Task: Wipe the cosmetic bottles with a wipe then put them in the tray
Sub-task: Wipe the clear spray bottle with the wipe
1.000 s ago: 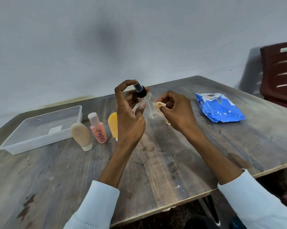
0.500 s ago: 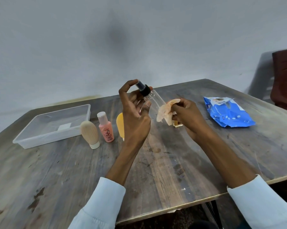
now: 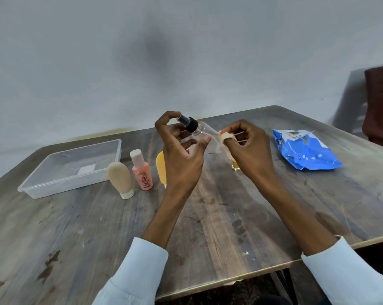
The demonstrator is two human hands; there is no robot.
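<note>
pink bottle label, large "3"

At the centre of the frame the left hand holds a tilted clear spray bottle by its black cap above the desk, the right hand pinches a crumpled wipe against it, and the tray sits at left.

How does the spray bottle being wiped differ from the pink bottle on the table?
The spray bottle is clear with a black pump top; the pink bottle is opaque with a pale cap. The spray bottle is held tilted above the table by the left hand, with the wipe in the right hand against it; the pink bottle stands upright, untouched. Both are outside the tray.
</note>
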